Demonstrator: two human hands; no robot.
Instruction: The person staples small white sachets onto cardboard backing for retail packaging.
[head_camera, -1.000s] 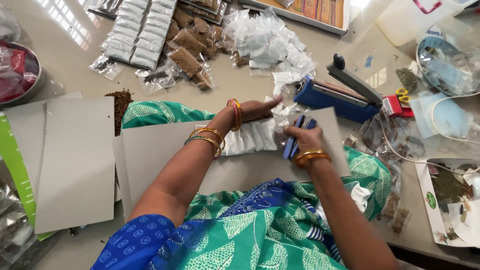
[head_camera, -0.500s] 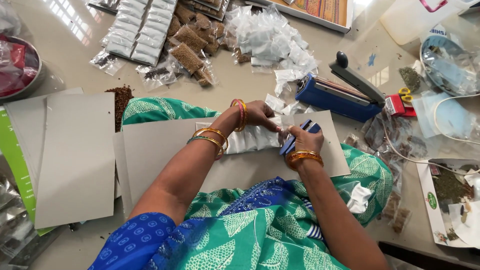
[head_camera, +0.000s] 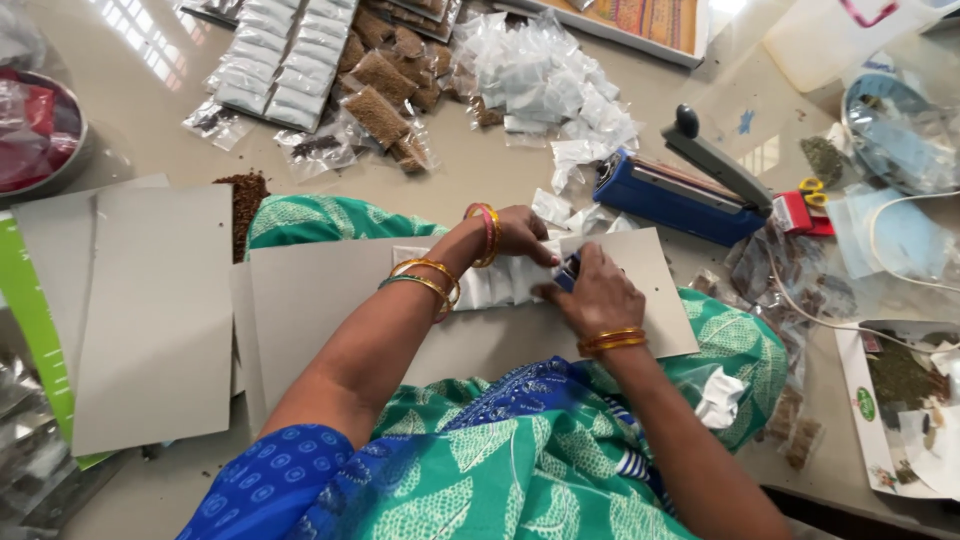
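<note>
A person seated on the floor bent over a grey card sheet (head_camera: 330, 300) laid across the lap at the centre of the frame, both hands meeting on a row of small white sachets (head_camera: 500, 283) lined up along the card. The row's long axis ran left to right across the picture. The left hand (head_camera: 520, 232), reaching in from above the row, pressed its closed fingers down on the sachets' right end. The right hand (head_camera: 598, 296) sat just to the right of that same end, curled tightly around a small blue tool (head_camera: 570, 272), mostly hidden by the fingers, whose tip touched the last sachet. Of the two, the right hand was the nearer to the row's open end. A blue heat sealer (head_camera: 680, 190) stood in the upper right, a heap of clear empty pouches (head_camera: 545, 80) lay at top centre, and filled brown packets (head_camera: 385, 75) lay to its left.
</note>
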